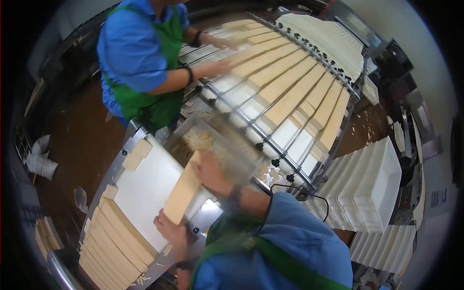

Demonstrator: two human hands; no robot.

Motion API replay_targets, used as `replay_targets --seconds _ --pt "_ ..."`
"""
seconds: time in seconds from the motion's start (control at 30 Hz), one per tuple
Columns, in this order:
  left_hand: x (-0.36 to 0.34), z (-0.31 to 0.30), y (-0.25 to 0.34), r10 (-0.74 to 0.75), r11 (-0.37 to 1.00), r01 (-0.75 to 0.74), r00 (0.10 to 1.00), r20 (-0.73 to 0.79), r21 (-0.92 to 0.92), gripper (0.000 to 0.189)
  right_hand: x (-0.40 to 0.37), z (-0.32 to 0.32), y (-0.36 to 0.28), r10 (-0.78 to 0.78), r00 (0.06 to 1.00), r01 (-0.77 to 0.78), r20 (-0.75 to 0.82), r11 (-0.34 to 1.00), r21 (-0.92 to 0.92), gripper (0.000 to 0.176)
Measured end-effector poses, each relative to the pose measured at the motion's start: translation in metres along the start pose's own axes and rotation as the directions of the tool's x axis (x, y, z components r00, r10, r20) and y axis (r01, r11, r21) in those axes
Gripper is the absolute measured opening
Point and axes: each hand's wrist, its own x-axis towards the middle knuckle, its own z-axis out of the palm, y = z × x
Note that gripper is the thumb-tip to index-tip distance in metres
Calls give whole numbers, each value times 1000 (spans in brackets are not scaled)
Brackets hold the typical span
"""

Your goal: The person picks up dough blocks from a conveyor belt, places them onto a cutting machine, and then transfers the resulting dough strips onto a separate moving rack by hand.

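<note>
1. Left hand and right hand are holding one tan slab over the near edge of the white desk. It is long, rectangular and matte.
2. Left grip is clamping the slab's near end. Right grip is closing over the far end, though it's blurred.
3. A row of slabs, roughly eight, is standing on edge at the desk's left end.
4. Three short offcuts are lying along the desk's far-left edge.
5. Beyond the desk, a co-worker's hand is touching slabs on a slatted conveyor.
</note>
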Motion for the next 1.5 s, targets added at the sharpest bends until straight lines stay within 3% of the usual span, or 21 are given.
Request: replay_targets --seconds 0.1,0.23,0.3,0.33,0.4,0.43,0.5,0.53,0.6,0.73,0.8,0.9,1.03,1.13,1.2,1.23,1.3,1.5 --pt "-1 34 77 143 989 -143 990 -17 -29 89 20 -102 32 127 965 -116 -230 992 59 40" --pt "-4 51 195 314 945 -303 946 85 -122 88 50 -178 142 145 836 -162 -529 987 15 34" --pt "-8 52 248 437 897 -406 874 211 -176 87 57 -224 174 220 836 -266 -503 964 -21 37" --pt "-11 53 268 439 896 -409 873 214 -174 87 59 -239 195 224 834 -269 -504 963 -18 37" --pt "-15 58 299 478 877 -454 784 396 -160 87 60 -249 243 293 870 -339 -396 939 -51 43" --pt "-15 61 312 480 876 -457 783 397 -157 87 61 -250 261 296 869 -341 -397 939 -46 43" --pt "-15 68 332 484 869 -464 718 499 -175 85 66 -254 282 497 860 -510 -115 850 -136 57" --pt "-14 72 339 482 869 -465 718 503 -169 85 69 -258 287 501 858 -513 -112 849 -131 57" --pt "-11 78 350 555 824 -534 695 457 -190 84 71 -261 295 542 837 -486 75 800 -352 67" --pt "-10 75 369 526 838 -518 682 508 -171 84 75 -263 296 528 848 -473 48 794 -382 71" --pt "-9 74 372 493 857 -489 690 529 -161 84 76 -266 298 575 810 -493 111 772 -402 75" --pt "-10 74 371 471 867 -480 700 536 -135 85 66 -256 305 491 870 -462 -33 791 -401 84" --pt "-10 87 364 490 863 -471 696 525 -181 83 75 -278 281 602 794 -518 90 746 -418 90" --pt "-10 97 363 480 868 -464 695 535 -176 84 73 -264 295 560 828 -510 -23 735 -448 88" --pt "-9 104 366 466 878 -437 689 555 -196 85 72 -262 297 416 886 -460 -205 725 -513 88" --pt "-9 105 368 470 876 -440 688 554 -196 85 75 -266 294 416 885 -462 -209 725 -512 88" --pt "-10 108 370 455 881 -444 694 558 -165 86 80 -275 291 554 831 -499 -46 707 -502 89" --pt "-8 114 370 470 875 -447 688 553 -187 87 79 -269 297 518 848 -497 -112 707 -504 89"
